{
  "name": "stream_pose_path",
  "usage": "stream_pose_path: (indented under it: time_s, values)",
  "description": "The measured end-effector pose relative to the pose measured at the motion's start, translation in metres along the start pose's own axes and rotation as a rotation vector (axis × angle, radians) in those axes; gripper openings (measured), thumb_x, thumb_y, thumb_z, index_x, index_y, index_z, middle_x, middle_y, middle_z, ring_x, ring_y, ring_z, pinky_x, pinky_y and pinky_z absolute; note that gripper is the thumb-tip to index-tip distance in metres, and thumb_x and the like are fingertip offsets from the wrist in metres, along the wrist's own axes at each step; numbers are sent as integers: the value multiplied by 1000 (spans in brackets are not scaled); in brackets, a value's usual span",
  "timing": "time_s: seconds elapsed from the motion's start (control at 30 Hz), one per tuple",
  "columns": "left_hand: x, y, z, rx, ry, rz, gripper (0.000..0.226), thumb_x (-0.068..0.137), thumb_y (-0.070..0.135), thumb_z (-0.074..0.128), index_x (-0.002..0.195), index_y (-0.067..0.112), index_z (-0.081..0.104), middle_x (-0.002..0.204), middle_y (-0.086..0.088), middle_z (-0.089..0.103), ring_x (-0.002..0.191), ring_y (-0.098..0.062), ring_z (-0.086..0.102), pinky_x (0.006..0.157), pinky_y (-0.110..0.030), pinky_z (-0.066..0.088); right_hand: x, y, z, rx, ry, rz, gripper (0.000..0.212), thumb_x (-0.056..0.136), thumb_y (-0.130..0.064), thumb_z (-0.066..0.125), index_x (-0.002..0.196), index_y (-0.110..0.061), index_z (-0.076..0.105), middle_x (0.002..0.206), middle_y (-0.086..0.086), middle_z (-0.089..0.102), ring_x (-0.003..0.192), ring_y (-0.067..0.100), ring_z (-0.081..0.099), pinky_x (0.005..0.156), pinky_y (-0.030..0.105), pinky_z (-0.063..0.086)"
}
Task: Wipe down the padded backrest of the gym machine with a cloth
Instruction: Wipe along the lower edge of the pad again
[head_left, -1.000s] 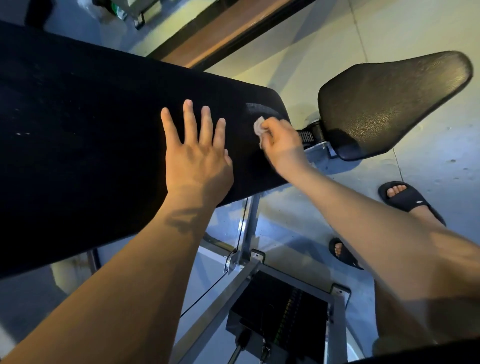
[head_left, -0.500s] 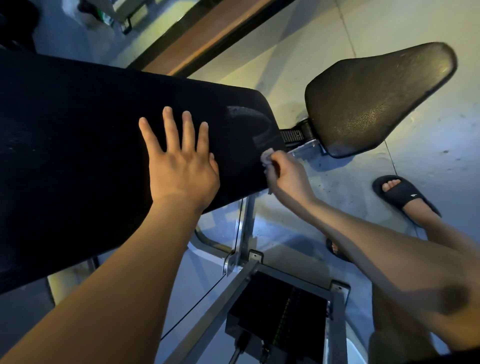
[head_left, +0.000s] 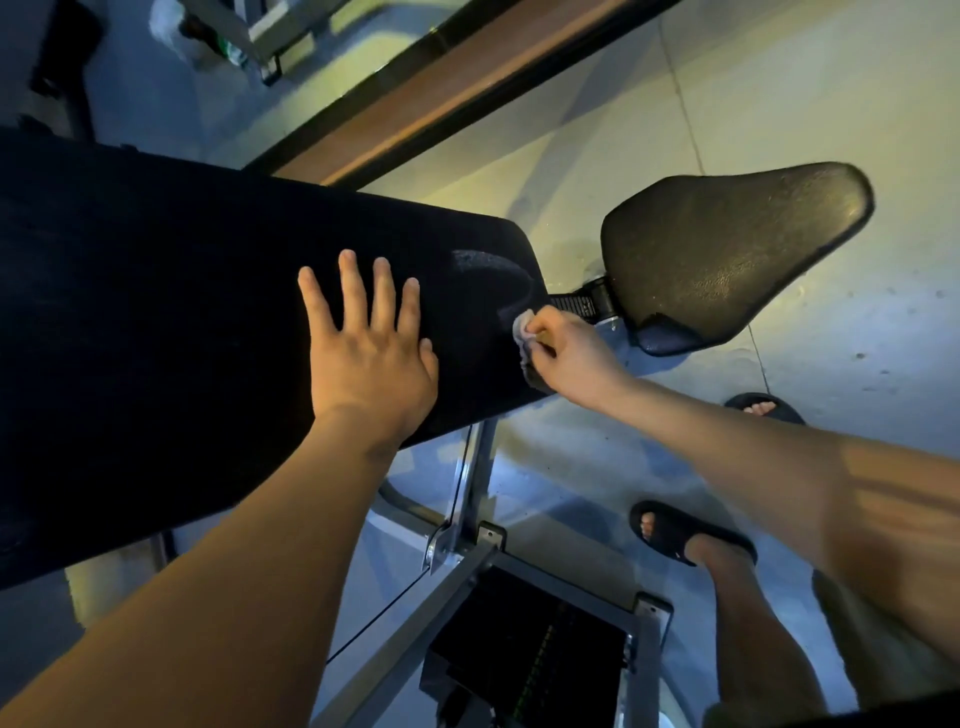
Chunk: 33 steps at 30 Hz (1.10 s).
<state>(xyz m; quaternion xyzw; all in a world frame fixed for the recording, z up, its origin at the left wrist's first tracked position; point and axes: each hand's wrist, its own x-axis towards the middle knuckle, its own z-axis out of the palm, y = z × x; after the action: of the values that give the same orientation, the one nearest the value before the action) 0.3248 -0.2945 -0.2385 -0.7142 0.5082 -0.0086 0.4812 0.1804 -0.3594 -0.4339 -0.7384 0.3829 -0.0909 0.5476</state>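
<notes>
The right grip (head_left: 566, 353), pinching the cloth (head_left: 523, 332), had swept down and back up the end of the backrest (head_left: 182, 312) at frame centre. The left grip (head_left: 369, 358) stayed flat, released. The wiping looked unfinished.

Dim scene, mixed yellow and blue cast. The backrest (head_left: 156, 312) reads near-black, texture lost. Sheen on seat pad (head_left: 727, 249). Concrete floor (head_left: 779, 78) brightest upper right. The right forearm (head_left: 857, 493) is motion-blurred near frame edge. Wide-angle bending at borders.
</notes>
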Motion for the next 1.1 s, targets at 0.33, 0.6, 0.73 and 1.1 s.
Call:
stream_pose_path:
  time_s: [0.33,0.6,0.73,1.1]
  values:
    - [65,-23,-6,42,50,-71,69,101,54,2,164,26,-2,170,-21,-3,156,-46,-8,122,-68,-4,34,8,18,7,29,-222,21,88,-5,52,101,-21,53,100,3,47,80,21,57,66,36,50]
    - [67,-16,-6,28,77,-86,71,100,57,5,164,25,2,170,-20,1,155,-47,-6,120,-70,-1,30,0,20,124,42,-164,16,89,-1,54,100,-13,54,100,6,52,88,19,55,73,31,45]
    - [70,-16,-6,14,74,-88,73,100,58,6,164,24,4,170,-20,3,155,-50,-5,119,-72,-1,53,22,19,100,55,-9,21,86,1,49,96,-15,57,99,8,56,87,21,57,72,37,45]
    - [73,-10,-2,17,94,-83,72,101,55,10,165,21,5,171,-19,2,154,-52,-5,118,-74,0,111,28,20,215,160,471,29,101,-7,45,126,-5,59,119,11,63,104,25,57,81,23,37]
